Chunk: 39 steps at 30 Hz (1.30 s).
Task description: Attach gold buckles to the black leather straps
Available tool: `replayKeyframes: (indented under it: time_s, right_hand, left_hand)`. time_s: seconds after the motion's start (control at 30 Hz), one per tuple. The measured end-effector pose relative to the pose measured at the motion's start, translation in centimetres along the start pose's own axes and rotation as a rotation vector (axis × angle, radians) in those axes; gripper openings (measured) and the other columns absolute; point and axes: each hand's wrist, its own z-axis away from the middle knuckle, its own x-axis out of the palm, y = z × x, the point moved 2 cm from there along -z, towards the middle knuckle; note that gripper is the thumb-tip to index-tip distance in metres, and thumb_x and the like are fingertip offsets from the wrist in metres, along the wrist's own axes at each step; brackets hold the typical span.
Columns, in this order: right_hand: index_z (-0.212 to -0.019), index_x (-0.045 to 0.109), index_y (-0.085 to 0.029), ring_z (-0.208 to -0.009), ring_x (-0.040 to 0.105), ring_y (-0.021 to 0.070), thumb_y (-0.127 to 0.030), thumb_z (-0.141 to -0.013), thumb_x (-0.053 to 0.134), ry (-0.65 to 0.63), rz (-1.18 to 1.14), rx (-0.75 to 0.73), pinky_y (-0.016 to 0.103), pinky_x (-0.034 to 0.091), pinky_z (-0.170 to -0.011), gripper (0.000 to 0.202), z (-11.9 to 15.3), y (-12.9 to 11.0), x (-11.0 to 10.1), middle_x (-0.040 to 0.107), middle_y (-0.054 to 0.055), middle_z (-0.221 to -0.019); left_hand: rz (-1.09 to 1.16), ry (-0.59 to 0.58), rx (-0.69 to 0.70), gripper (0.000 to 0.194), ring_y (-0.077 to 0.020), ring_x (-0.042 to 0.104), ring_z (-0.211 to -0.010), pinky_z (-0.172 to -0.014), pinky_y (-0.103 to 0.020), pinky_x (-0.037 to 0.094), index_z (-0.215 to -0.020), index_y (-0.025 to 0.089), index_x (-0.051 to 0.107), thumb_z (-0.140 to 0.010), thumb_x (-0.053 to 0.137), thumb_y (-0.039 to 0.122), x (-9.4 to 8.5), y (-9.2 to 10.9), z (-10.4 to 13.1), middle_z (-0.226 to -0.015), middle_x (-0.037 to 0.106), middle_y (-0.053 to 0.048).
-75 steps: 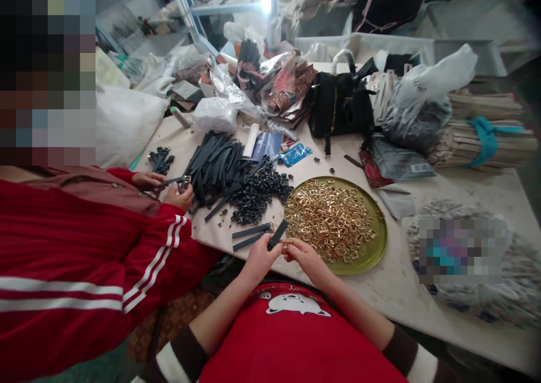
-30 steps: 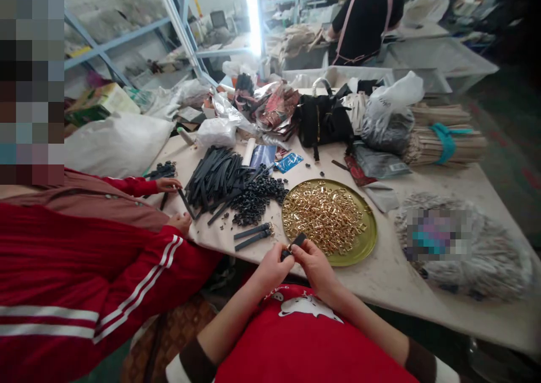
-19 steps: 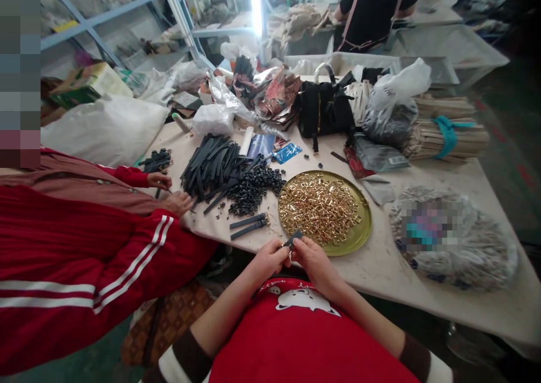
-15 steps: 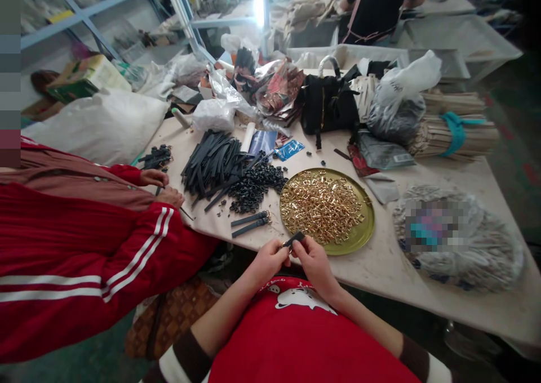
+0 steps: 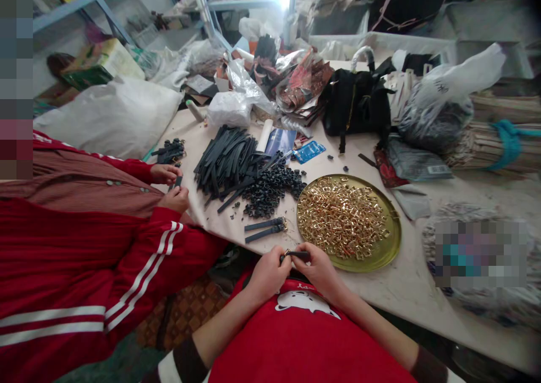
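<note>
Close to my body, at the table's front edge, a short black strap (image 5: 300, 254) with a small gold buckle spans my two hands. My left hand (image 5: 269, 270) pinches its buckle end, and my right hand (image 5: 318, 269) grips the other end. Just beyond my right hand lies a round gold tray (image 5: 394, 246) heaped with gold buckles (image 5: 342, 217). Two black straps with buckles (image 5: 265, 229) rest side by side ahead of my left hand. Behind them are a heap of small black loops (image 5: 273, 190) and a pile of loose black straps (image 5: 224, 163).
At the left, a co-worker's hands (image 5: 172, 188) hold a small dark strip near more buckled straps (image 5: 169, 151). A black bag (image 5: 357, 104), plastic-wrapped bundles (image 5: 435, 118) and a blue packet (image 5: 310, 152) stand farther back. A large plastic bag (image 5: 486, 304) sits on the right.
The strap has turned from slanted to nearly level between my hands. My view has shifted left, so the table's things appear farther right. The co-worker's hands have raised their strip.
</note>
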Motion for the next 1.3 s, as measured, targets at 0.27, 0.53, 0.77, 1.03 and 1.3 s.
replayKeyframes:
  time_s: [0.27,0.53,0.77,1.03,1.3]
  right_hand:
    - [-0.072,0.051,-0.018,-0.051,0.041,0.009,-0.034,-0.07,0.058,-0.256,-0.322,0.148,0.023,0.032,-0.052,0.018,-3.9,-0.3,1.9,0.046,-0.006,-0.054]
    - [-0.07,0.055,-0.017,-0.057,0.05,0.0124,-0.039,-0.084,0.038,-0.285,0.128,0.047,0.023,0.038,-0.053,0.031,-12.1,-0.1,0.2,0.055,0.0,-0.062]
    - [-0.079,0.056,-0.016,-0.078,0.054,0.019,-0.018,-0.08,0.044,0.171,0.887,-0.06,0.027,0.037,-0.064,0.012,-23.2,2.0,-0.7,0.059,0.01,-0.083]
    - [-0.08,0.055,-0.017,-0.072,0.054,0.018,-0.024,-0.077,0.05,0.164,0.802,-0.122,0.029,0.039,-0.064,0.009,-22.0,1.8,-0.4,0.058,0.008,-0.085]
    - [-0.079,0.056,-0.019,-0.066,0.053,0.0131,-0.035,-0.062,0.068,-0.045,-0.278,0.058,0.026,0.042,-0.062,0.027,-13.1,-2.1,0.0,0.058,-0.001,-0.074]
  left_hand:
    - [0.019,-0.166,0.016,0.033,-0.0116,0.047,-0.053,-0.052,-0.022,0.031,-0.066,0.017,0.048,-0.078,0.042,0.048,-3.8,-1.9,-3.8,-0.054,0.054,0.003]
    - [0.158,-0.186,0.062,0.022,-0.0109,0.052,-0.053,-0.053,-0.021,0.035,-0.096,0.02,0.051,-0.082,0.04,0.032,-4.9,-4.1,-8.9,-0.063,0.057,0.003]
    - [0.089,-0.081,-0.021,0.021,-0.0127,0.051,-0.057,-0.054,-0.022,0.031,-0.085,0.02,0.054,-0.083,0.037,0.032,-6.6,-5.3,-11.3,-0.059,0.055,0.002]
    - [0.08,0.032,-0.06,0.02,-0.0133,0.052,-0.062,-0.055,-0.022,0.032,-0.081,0.019,0.055,-0.083,0.038,0.031,-7.8,-5.1,-11.3,-0.065,0.057,0.0]
    - [0.147,0.14,0.047,0.025,-0.0108,0.051,-0.06,-0.055,-0.02,0.033,-0.079,0.019,0.056,-0.083,0.04,0.038,-6.3,-0.9,-10.1,-0.063,0.056,0.002]
